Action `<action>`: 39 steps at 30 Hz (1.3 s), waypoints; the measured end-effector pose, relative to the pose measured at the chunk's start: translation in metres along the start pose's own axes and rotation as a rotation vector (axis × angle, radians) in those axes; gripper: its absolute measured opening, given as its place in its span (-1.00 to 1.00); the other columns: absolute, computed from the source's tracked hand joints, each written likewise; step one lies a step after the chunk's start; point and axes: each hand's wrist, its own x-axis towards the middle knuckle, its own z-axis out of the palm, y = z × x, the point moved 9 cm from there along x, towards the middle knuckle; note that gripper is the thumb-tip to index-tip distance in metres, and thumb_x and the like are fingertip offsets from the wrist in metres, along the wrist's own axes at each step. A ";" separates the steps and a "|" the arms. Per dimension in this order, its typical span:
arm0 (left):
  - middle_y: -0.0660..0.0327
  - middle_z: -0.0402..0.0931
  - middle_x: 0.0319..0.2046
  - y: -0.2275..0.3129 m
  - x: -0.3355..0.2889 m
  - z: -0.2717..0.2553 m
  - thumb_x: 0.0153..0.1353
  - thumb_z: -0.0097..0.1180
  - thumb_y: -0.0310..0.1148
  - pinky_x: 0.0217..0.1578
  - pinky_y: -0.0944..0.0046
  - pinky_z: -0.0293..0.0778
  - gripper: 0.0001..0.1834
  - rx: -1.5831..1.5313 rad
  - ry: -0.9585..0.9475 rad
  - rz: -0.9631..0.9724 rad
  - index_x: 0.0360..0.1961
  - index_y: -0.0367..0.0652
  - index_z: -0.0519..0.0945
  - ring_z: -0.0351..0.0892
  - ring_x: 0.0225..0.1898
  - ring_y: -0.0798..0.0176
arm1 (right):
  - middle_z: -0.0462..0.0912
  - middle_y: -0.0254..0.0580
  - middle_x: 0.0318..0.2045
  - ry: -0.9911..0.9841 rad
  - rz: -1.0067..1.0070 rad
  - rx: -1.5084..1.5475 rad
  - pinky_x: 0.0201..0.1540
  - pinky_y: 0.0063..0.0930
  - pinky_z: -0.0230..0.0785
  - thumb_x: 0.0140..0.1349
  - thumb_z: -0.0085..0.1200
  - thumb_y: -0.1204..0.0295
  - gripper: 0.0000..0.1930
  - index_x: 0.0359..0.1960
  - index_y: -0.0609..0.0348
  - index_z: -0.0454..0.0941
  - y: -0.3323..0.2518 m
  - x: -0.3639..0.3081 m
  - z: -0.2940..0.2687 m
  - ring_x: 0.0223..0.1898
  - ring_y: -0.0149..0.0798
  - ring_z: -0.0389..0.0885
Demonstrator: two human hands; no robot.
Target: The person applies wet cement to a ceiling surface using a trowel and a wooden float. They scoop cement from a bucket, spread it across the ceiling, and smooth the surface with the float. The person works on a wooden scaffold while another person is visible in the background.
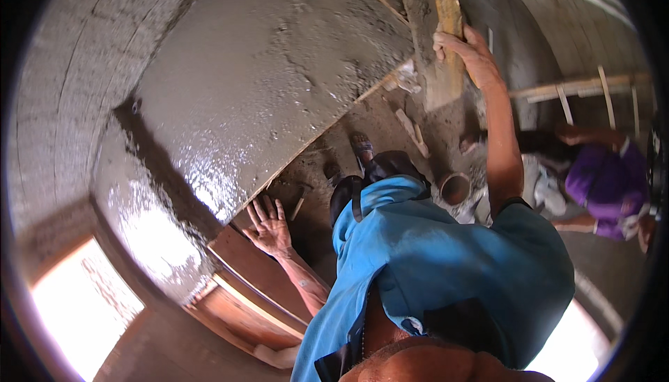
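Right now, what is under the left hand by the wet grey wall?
The left hand presses flat on a reddish-brown wooden board below the wet plaster wall. The patch of board beneath the palm is covered.

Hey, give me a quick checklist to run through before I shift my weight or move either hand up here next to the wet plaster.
1. Right hand grip on the wooden post: fingers wrapped around it, ok.
2. Left hand support: flat, fingers spread, on the reddish wooden frame, ok.
3. Wet plaster surface: glossy, neither hand touching it, ok.
4. Footing: sandalled foot visible below, what it stands on cannot tell.
5. Area below: person in purple crouched there, bowl on the floor, not ok.
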 end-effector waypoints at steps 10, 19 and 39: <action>0.08 0.05 0.54 -0.103 -0.044 -0.082 0.37 -0.16 0.38 0.47 -0.20 -0.11 -0.10 0.855 0.108 -0.902 0.51 -0.03 0.21 -0.04 0.56 -0.09 | 0.62 -0.37 -0.38 0.558 0.262 0.073 -0.15 -0.44 0.38 0.14 0.34 0.33 -0.54 0.05 0.20 0.53 0.194 -0.217 -0.058 -0.29 -0.46 0.54; 0.04 0.12 0.52 -0.138 -0.029 -0.103 0.48 -0.15 0.19 0.49 -0.07 -0.07 -0.17 1.445 -0.059 -1.083 0.52 -0.22 0.14 0.00 0.56 0.04 | 0.66 0.18 -0.19 0.730 0.489 -0.385 -0.08 -0.02 0.47 0.13 0.26 0.08 -0.47 -0.03 0.24 0.46 0.453 -0.310 -0.078 -0.11 0.23 0.66; 0.03 0.04 0.54 -0.169 -0.144 -0.225 0.50 -0.10 0.11 0.48 -0.02 0.01 -0.22 2.112 0.635 -1.042 0.53 -0.16 0.13 0.00 0.55 0.00 | 0.09 0.05 0.53 0.370 0.735 -0.606 0.55 0.20 -0.17 0.51 -0.22 0.15 -0.42 0.52 -0.04 0.18 1.046 -0.070 -0.206 0.53 0.25 -0.02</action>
